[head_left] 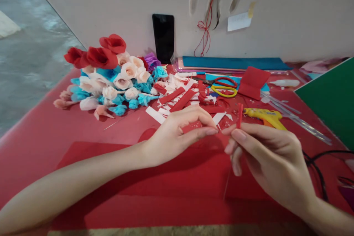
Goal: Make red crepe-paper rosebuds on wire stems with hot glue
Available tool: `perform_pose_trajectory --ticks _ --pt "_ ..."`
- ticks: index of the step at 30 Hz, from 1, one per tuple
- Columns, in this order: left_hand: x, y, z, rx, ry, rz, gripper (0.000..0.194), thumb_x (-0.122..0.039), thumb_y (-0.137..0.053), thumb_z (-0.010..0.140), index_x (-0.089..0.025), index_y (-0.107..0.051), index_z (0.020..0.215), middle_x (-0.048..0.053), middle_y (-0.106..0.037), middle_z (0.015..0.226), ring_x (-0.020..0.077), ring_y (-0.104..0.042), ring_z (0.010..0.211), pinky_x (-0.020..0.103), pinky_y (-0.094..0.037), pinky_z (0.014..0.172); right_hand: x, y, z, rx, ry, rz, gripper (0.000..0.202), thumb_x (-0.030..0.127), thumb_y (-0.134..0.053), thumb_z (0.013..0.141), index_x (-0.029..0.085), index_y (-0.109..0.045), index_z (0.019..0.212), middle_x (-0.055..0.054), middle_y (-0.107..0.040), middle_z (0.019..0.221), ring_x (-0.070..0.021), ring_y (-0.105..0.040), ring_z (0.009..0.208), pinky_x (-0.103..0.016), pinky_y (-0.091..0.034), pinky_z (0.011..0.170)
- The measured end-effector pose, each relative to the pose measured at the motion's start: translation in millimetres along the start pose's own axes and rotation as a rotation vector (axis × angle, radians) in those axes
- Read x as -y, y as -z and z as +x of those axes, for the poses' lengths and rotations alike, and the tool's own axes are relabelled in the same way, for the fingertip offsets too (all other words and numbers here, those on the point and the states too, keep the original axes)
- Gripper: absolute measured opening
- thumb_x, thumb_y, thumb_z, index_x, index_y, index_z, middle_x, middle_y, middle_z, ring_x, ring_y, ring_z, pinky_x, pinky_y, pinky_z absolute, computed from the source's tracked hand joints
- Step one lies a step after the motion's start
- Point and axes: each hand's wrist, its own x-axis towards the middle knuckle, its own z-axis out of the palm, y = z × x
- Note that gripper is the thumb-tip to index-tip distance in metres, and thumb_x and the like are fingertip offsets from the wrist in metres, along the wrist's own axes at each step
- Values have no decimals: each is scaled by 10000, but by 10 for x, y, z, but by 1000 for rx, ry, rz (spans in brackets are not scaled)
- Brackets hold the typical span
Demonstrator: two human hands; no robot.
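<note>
Between the thumb and fingers of my right hand [273, 158] is a narrow piece of folded or rolled red paper [240, 115], standing upright. A thin wire [227, 184] hangs below that hand; whether it joins the paper is hidden. My left hand [182, 129] is closed in a pinch, thumb and index tips together, close beside the right fingertips. Anything in that pinch is too small to make out. Beneath both hands lies a broad red paper sheet [166, 180] on the red tabletop [35, 155].
Red, white, blue and pink paper flowers [121, 77] are heaped at the left. Behind my hands are paper scraps [179, 96] and scissors [225, 86]. A yellow glue gun [264, 116] and clear glue sticks [301, 121] lie right. A black phone [163, 38] leans on the wall.
</note>
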Motion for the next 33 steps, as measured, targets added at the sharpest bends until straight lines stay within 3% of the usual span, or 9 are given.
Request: perform_pose_trajectory --ticks 8,12,15,20,23,26,30,33 --pt "142 79 85 -123 122 6 38 -177 -649 724 -170 -614 711 -22 -633 753 83 -570 743 187 -439 729 -40 21 198 -32 -31 16 130 250 -577 806 186 -644 714 22 -608 600 -45 -521 355 -143 -359 340" --pt "209 135 123 -145 186 146 123 -250 -559 798 -169 -649 776 7 -665 814 100 -592 748 187 -449 684 -77 19 227 -39 -41 39 129 260 -587 796 175 -643 718 18 -594 598 -50 -515 355 -150 -354 329" --pt "259 172 145 -119 193 261 228 -280 -449 860 -165 -647 863 32 -673 844 113 -598 763 198 -449 668 -78 19 230 -38 -48 44 142 267 -587 795 160 -638 715 14 -585 586 -53 -510 351 -156 -365 334" --pt "348 211 170 -88 169 374 251 -334 -614 740 -132 -617 590 18 -606 617 129 -526 632 270 -424 676 -70 21 228 -29 -60 48 153 265 -583 795 146 -628 709 6 -587 597 -56 -512 357 -158 -361 324" --pt "396 211 176 -63 143 391 130 -271 -606 755 -150 -648 772 40 -649 808 156 -550 802 308 -407 793 -69 21 221 -21 -62 48 146 258 -583 795 149 -628 708 5 -590 604 -57 -515 361 -160 -361 328" --pt "388 196 173 -23 124 355 183 -227 -552 796 -169 -615 959 56 -618 1012 153 -530 970 309 -388 878 -65 21 215 -17 -62 47 139 253 -583 796 155 -633 711 9 -588 603 -51 -514 360 -152 -340 319" --pt "254 164 149 58 114 269 172 -238 -474 844 -150 -622 838 39 -611 890 125 -548 891 261 -409 840 -61 25 211 -12 -49 46 128 247 -575 803 167 -642 728 13 -589 606 -45 -514 364 -148 -333 321" --pt "127 123 106 140 148 61 172 -191 -426 861 -140 -565 773 17 -564 807 105 -531 791 231 -411 772 -57 30 196 -10 -42 37 118 242 -576 803 175 -645 734 17 -597 601 -50 -522 364 -153 -350 339"
